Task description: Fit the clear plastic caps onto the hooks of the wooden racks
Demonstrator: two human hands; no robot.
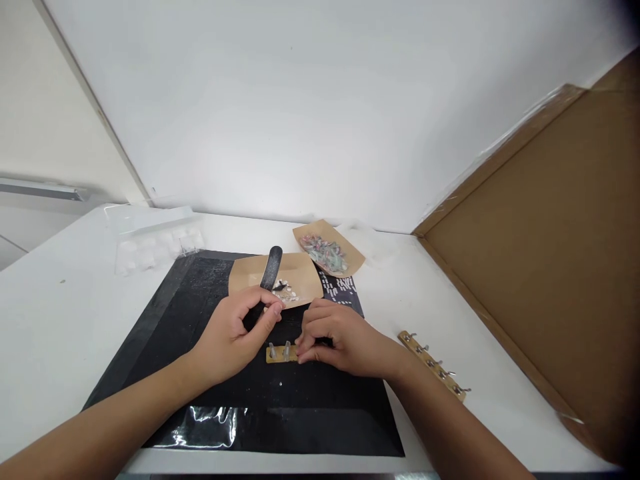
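My left hand (pixel 239 330) is closed, thumb and index finger pressed together. A black nail file (pixel 271 268) runs up from behind its fingers, over a brown paper tray (pixel 245 272); its lower end is hidden in the hand. Below the fingertips, a small wooden strip (pixel 279 355) lies on the black mat (pixel 210 393), with clear nail tips (pixel 287 349) standing on it. My right hand (pixel 333 337) is pinched at the strip's right end and covers that part. Whatever lies between its fingertips is hidden.
Small white pieces (pixel 285 293) lie in the near tray. Another paper tray (pixel 353 257) holds pink and greenish pieces. At right, a wooden strip with metal clips (pixel 433 365) lies near a cardboard panel (pixel 540 267). A clear plastic case (pixel 155 247) stands back left.
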